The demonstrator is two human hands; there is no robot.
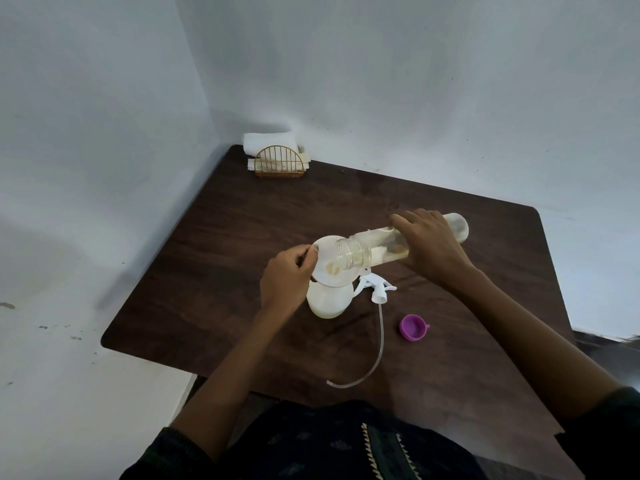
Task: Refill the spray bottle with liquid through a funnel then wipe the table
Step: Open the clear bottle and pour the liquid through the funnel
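Right hand (429,244) is wrapping over the middle of the clear refill bottle (384,249), fingers curled around its barrel, tipping it almost flat so the open threaded mouth is hanging over the white funnel (329,268). Left hand (289,277) is pinching the funnel's near rim between thumb and fingertips, steadying it on the neck of the spray bottle (329,301), which is standing upright near the middle of the dark wooden table (242,220). Pale yellowish liquid is showing in the spray bottle's lower body and a little is pooling in the funnel.

Handling, as I'm reading it: that refill bottle is looking like thin rigid plastic, light and getting lighter, possibly slick if wet, so the mid-barrel grip is suiting it for controlling the tilt. The funnel is looking light and top-heavy on that narrow neck, so holding it at the rim is keeping it from tipping. The squat spray bottle is gaining weight low down, which is helping it stay put.

Lying just right of the bottle is the white trigger head (375,287) with its long dip tube (375,355) curling toward the person, and a purple cap (412,327) is sitting open-side up nearby. Napkins in a wire holder (280,161) are waiting at the far corner for the wiping
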